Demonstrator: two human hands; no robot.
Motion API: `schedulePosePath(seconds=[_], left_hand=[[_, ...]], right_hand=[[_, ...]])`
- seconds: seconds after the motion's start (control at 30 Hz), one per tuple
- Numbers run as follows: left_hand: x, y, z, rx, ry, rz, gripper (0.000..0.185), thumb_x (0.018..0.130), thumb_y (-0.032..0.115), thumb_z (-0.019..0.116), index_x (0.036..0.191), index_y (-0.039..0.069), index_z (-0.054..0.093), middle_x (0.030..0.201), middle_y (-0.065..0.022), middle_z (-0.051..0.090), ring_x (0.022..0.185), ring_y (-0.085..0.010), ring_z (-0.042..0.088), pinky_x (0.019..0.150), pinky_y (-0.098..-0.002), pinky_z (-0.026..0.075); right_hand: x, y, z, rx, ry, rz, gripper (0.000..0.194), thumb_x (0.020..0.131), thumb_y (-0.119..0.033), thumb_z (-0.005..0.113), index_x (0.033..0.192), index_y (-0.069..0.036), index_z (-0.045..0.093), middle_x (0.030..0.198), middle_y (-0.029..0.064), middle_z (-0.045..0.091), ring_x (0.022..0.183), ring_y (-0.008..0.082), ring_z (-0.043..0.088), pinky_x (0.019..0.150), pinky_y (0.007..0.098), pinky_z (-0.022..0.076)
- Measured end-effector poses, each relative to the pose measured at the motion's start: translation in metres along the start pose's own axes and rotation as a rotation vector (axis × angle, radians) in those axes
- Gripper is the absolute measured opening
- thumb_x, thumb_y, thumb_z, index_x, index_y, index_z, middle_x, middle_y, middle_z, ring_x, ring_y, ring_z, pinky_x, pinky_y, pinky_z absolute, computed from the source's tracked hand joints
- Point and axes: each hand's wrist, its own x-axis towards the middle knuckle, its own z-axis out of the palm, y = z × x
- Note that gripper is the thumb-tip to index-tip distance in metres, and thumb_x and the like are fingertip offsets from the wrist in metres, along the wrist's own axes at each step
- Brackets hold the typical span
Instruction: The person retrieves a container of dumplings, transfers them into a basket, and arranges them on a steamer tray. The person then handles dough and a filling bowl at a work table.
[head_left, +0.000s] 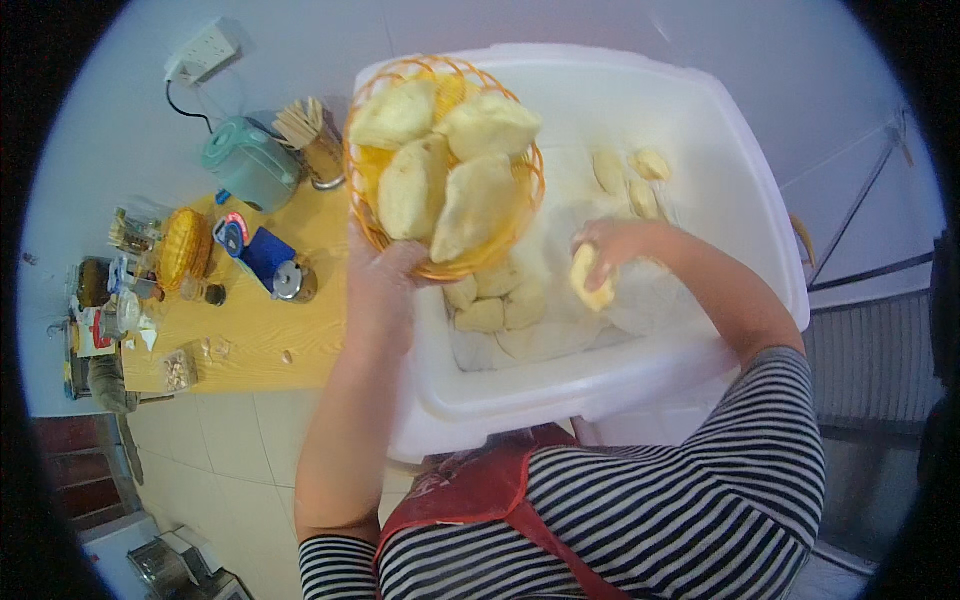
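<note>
My left hand grips the near rim of a round yellow-orange woven basket, raised over the left part of a white foam box. Several pale steamed buns, triangular or folded in shape, lie in the basket. Down inside the box, my right hand is closed around one yellowish bun. More buns rest on the box floor: a small group beyond my right hand, and a cluster partly hidden beneath the basket.
Left of the box, a wooden table carries a teal electric kettle, a holder of wooden chopsticks, a second yellow basket, a metal-lidded jar and several small containers. A power strip hangs on the wall.
</note>
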Motion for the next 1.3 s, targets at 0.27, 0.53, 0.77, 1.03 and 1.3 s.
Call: schedulePosePath(seconds=[0.27, 0.53, 0.77, 1.03, 1.3], left_hand=[[0.006, 0.006, -0.001, 0.028, -0.074, -0.111, 0.072, 0.072, -0.005, 0.046, 0.139, 0.007, 0.023, 0.129, -0.0163, 0.045, 0.107, -0.03, 0.057, 0.065, -0.0385, 0.06], [0.001, 0.001, -0.004, 0.046, -0.11, -0.059, 0.077, 0.067, -0.004, 0.046, 0.14, 0.008, 0.025, 0.128, -0.0142, 0.046, 0.11, -0.028, 0.055, 0.074, -0.0379, 0.058], [0.001, 0.004, -0.003, -0.048, -0.115, -0.081, 0.077, 0.066, -0.008, 0.045, 0.14, 0.007, 0.028, 0.128, -0.0138, 0.048, 0.115, -0.0275, 0.053, 0.091, -0.0368, 0.05], [0.0, 0.0, -0.011, -0.115, -0.034, -0.012, 0.073, 0.067, -0.01, 0.045, 0.137, 0.003, 0.03, 0.124, -0.0158, 0.051, 0.109, -0.0294, 0.056, 0.089, -0.0389, 0.05], [-0.005, -0.001, -0.009, -0.106, 0.04, 0.001, 0.064, 0.067, -0.004, 0.045, 0.129, 0.004, 0.037, 0.112, -0.0153, 0.055, 0.078, -0.0285, 0.059, 0.057, -0.0378, 0.05]], right_hand=[[-0.117, -0.124, -0.127, 0.239, 0.866, -0.411, 0.066, 0.06, -0.032, 0.081, 0.115, -0.006, 0.057, 0.099, 0.0074, 0.062, 0.092, 0.0182, 0.06, 0.083, 0.0312, 0.047], [-0.041, -0.201, -0.141, -0.288, 0.648, -0.398, 0.086, 0.068, -0.058, 0.068, 0.135, -0.01, 0.044, 0.127, 0.0215, 0.051, 0.117, 0.0362, 0.049, 0.1, 0.0414, 0.0389], [-0.022, -0.173, -0.142, 0.172, 0.591, -0.47, 0.088, 0.073, -0.063, 0.065, 0.14, -0.013, 0.039, 0.134, 0.0189, 0.046, 0.122, 0.0299, 0.046, 0.101, 0.0398, 0.0379], [0.028, -0.064, -0.171, 0.551, 1.157, -0.298, 0.048, 0.084, -0.04, 0.061, 0.122, -0.011, 0.057, 0.107, 0.0075, 0.064, 0.087, 0.0201, 0.061, 0.076, 0.0373, 0.0499], [0.177, 0.012, -0.075, -0.019, 0.904, 0.036, 0.055, 0.077, -0.034, 0.065, 0.122, -0.004, 0.054, 0.111, 0.02, 0.061, 0.102, 0.0328, 0.059, 0.089, 0.0406, 0.0467]])
